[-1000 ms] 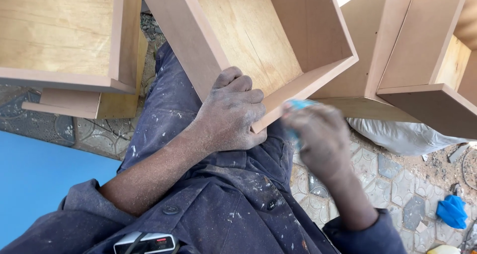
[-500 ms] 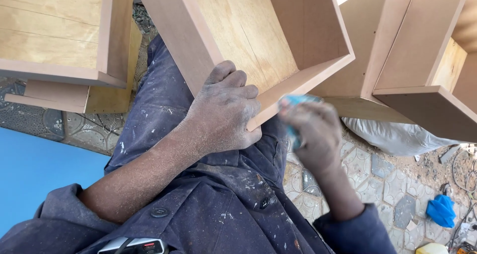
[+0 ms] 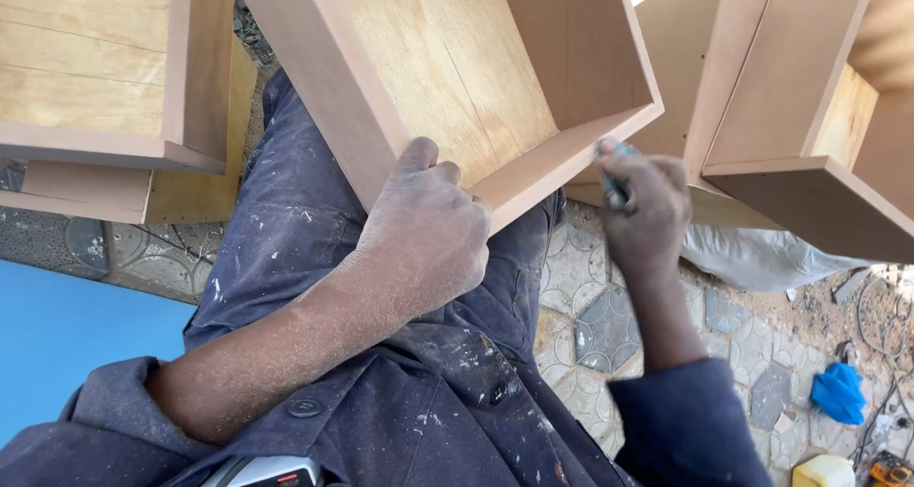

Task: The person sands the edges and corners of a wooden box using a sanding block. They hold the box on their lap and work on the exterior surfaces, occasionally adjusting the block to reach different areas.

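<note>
My left hand [image 3: 424, 235] clamps the near corner of the open wooden box [image 3: 457, 87] resting on my lap to steady it, while my right hand [image 3: 645, 206], fingers pinched around a small blue-green abrasive pad [image 3: 611, 175], presses it against the box's front edge.

drawer box [image 3: 476, 78]: matt fibreboard sides, grained plywood bottom | overalls [image 3: 419, 392]: paint-flecked dark cloth | paving [image 3: 590, 325]: rough patterned stone

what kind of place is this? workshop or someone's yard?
Likely an outdoor carpentry work area: unfinished wooden drawer boxes stacked around, patterned paving stones underfoot, paint-spattered work overalls. Left hand steadies a box; right hand grips a small blue piece, probably sandpaper.
</note>
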